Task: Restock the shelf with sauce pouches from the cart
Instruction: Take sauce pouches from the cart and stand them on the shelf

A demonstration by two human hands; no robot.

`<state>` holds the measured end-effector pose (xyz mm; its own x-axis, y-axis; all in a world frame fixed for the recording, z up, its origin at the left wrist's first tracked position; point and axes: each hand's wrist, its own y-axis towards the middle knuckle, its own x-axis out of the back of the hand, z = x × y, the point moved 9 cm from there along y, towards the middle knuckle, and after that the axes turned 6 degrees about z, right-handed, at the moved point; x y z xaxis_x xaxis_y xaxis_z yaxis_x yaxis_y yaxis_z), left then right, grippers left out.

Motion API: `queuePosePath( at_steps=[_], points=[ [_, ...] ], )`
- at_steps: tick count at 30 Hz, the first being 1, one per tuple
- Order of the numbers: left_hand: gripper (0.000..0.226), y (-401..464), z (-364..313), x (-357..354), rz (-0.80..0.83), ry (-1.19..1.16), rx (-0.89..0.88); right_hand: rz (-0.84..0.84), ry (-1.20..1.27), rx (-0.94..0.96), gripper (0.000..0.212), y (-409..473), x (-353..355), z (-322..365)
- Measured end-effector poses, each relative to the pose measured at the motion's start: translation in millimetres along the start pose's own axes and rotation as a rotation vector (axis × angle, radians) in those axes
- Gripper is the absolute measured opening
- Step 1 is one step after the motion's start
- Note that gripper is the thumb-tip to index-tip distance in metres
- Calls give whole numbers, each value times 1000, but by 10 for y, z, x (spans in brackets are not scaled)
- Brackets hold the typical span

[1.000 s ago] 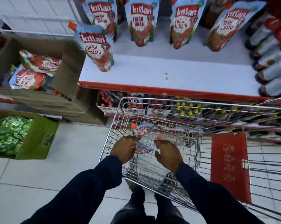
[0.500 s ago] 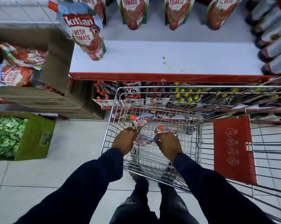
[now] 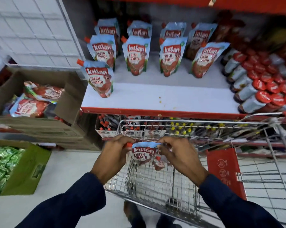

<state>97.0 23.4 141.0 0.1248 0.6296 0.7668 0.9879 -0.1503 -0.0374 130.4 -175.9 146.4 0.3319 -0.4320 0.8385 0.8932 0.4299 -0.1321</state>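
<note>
Both hands lift a sauce pouch (image 3: 143, 153) above the cart (image 3: 196, 123), just in front of the shelf (image 3: 163, 99). The left hand (image 3: 116, 152) has its grip clamped on the pouch's upper left corner, at the orange cap; the right hand (image 3: 178, 155) has its grip pinched on the upper right corner. Held by its two top corners, the pouch hangs upright with its label facing the wearer, probably so it can be stood directly on its base. A second, smaller-looking pouch (image 3: 159, 163) hangs just below and right of the first; whether the right hand also carries it cannot be told. On the shelf, standing pouches (image 3: 136, 58) form rows toward the back, with a lone pouch (image 3: 99, 79) at the left front corner. The bare front strip to its right appears to be the intended landing place.
</note>
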Motion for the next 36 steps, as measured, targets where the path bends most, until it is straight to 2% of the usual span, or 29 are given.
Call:
queuePosePath(
  at_steps=[3,6,10,16,19,23,27,36],
  points=[
    [26,98,-205,395,-75,-50,-27,-77,8,43,14,143,386,172],
    [26,248,-330,737,-156,-2,-50,-149,-9,85,17,317,741,363],
    [27,555,-440,1193,-254,56,-77,-250,-4,114,8,621,1181,597],
    [36,1151,-496,1619,-244,151,-40,-289,12,130,8,1221,1455,678],
    [36,1390,-458,1666,-219,192,2,-291,8,114,8,1483,1462,632],
    [23,1664,-320,1653,-218,207,69,-287,4,86,7,1825,1407,531],
    [26,1861,-237,1569,-181,213,107,-276,22,46,9,2079,1332,425],
    [26,2032,-241,1531,-179,236,88,-266,85,-23,13,2261,1226,314]
  ],
)
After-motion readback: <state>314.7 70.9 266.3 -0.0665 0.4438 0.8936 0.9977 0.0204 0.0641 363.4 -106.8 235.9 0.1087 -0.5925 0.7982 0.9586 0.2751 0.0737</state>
